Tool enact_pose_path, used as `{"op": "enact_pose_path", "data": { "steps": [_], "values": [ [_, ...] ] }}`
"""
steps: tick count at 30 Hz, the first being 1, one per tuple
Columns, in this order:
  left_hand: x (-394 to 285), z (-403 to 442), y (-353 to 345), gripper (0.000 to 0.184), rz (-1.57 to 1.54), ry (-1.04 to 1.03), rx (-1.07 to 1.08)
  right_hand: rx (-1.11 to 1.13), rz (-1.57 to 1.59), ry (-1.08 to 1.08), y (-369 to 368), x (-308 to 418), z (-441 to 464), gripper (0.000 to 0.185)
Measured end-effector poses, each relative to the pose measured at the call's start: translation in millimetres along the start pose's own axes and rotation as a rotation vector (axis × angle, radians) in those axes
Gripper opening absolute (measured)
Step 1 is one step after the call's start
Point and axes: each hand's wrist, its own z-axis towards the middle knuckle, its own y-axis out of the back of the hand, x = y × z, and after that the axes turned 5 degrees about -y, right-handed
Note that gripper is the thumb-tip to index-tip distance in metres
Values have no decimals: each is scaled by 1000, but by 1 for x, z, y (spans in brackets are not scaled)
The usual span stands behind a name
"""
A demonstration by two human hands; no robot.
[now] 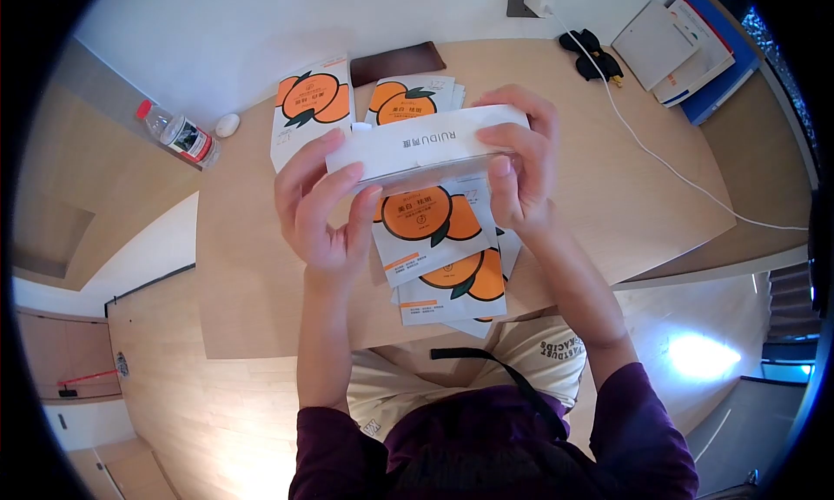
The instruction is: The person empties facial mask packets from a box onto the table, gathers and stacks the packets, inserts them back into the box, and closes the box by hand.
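A white box (426, 145) with printed lettering on its side is held up between both hands over the table. My left hand (326, 200) grips its left end, the fingers on the near side and top. At the right end, my right hand (526, 157) has its fingers on top and the thumb below. Under the box lie several flat packets (426, 226) with orange fruit pictures, overlapping one another. More such packets (413, 96) show behind the box. An orange-printed box (311, 105) stands beyond my left hand.
A brown case (398, 63) lies at the back of the table (243, 239). Sunglasses (592, 57), a charger (537, 0) with a white cable, and books (695, 52) are on the right. A bottle (178, 135) and a white mouse-like object (228, 125) are at the left edge.
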Motion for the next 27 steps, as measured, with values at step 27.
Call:
{"op": "enact_pose_path", "data": {
  "steps": [27],
  "values": [
    [15, -15, -25, 87, 0, 387, 91, 60, 345, -748, -21, -18, -18, 73]
  ]
}}
